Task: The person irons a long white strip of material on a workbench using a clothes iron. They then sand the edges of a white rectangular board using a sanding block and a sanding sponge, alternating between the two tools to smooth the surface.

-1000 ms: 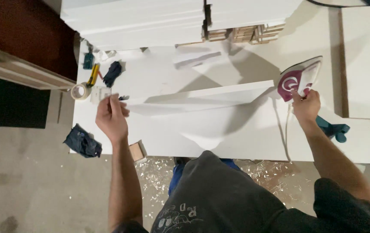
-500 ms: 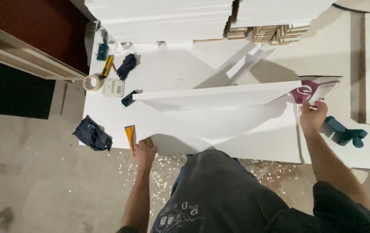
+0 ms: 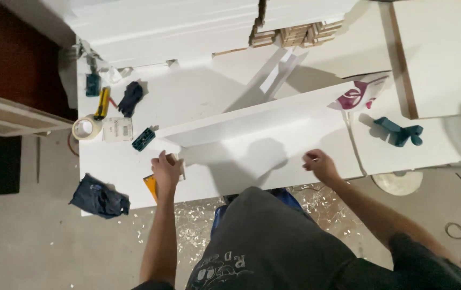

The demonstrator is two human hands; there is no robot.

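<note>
White board (image 3: 263,137) is under both my hands now, a long panel lying across the desk (image 3: 198,96). My left hand (image 3: 167,171) lies at its near left corner, fingers curled down over the end of the board and touching it; half a second ago that hand was lower, at the desk's front edge beside the orange scraper (image 3: 151,187), which now lies just under my wrist. My right hand (image 3: 321,165) has let go of the iron (image 3: 357,95): a moment back it was up on the handle, and now it rests at the board's near edge with the fingers loosely bent, the grip holding nothing that I can see. The iron lies alone at the board's far right end, its cord (image 3: 353,140) trailing down across the panel toward me.

Both forearms reach forward from my body, the left nearly straight ahead, the right angled out from the lower right.

Further out on the left part of the desk are a small teal block (image 3: 143,139), a pale flat box (image 3: 117,129), a roll of tape (image 3: 86,128), a yellow tool (image 3: 101,103) and a dark glove (image 3: 131,98). A dark cloth (image 3: 99,197) hangs at the front left corner. A teal clamp (image 3: 400,130) lies to the right of the iron. Wood shavings (image 3: 198,225) litter the floor by my legs.
</note>
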